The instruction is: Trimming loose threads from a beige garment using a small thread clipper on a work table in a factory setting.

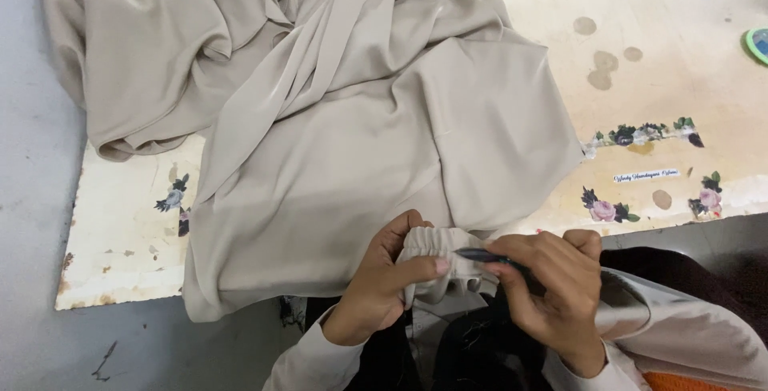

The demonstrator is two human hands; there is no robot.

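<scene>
A large beige garment (336, 119) lies spread and rumpled over a worn table (680, 55). At the near edge my left hand (384, 279) pinches a gathered, elasticated cuff (436, 241) of the garment between thumb and fingers. My right hand (552, 287) holds a small dark tool (484, 257), like snips or tweezers, with its tip touching the cuff's edge. Both hands sit close together over my lap, with beige sleeves on my wrists.
The table top is pale with brown stains and flower stickers (608, 209) on the right and the left (174, 197). A green round object (758, 43) sits at the far right edge. Grey floor (32, 199) lies to the left. Dark fabric (480, 351) covers my lap.
</scene>
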